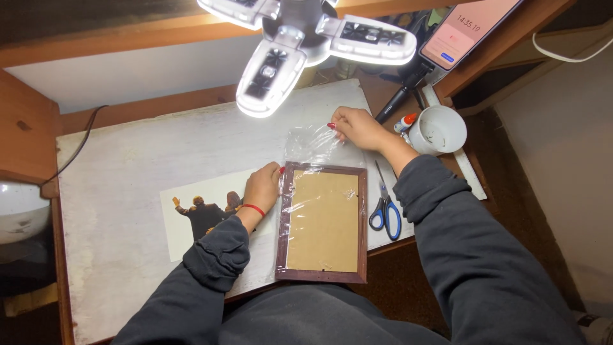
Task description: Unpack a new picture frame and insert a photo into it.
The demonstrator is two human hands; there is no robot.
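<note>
A dark brown picture frame (pixel 363 223) lies face down on the white board (pixel 128 185), its tan backing showing, partly inside a clear plastic sleeve (pixel 310 145). My left hand (pixel 262 186) presses on the frame's top left corner. The far end of the plastic sleeve is pinched in my right hand (pixel 357 128), beyond the frame's top edge. A printed photo (pixel 198 214) of figures lies on the board under my left wrist.
Blue-handled scissors (pixel 385 207) lie right of the frame. A white cup (pixel 438 130), a glue stick (pixel 405 122) and a ruler (pixel 469 172) sit at the right. A bright multi-panel lamp (pixel 300 45) hangs overhead, and a phone (pixel 469 29) stands on a holder.
</note>
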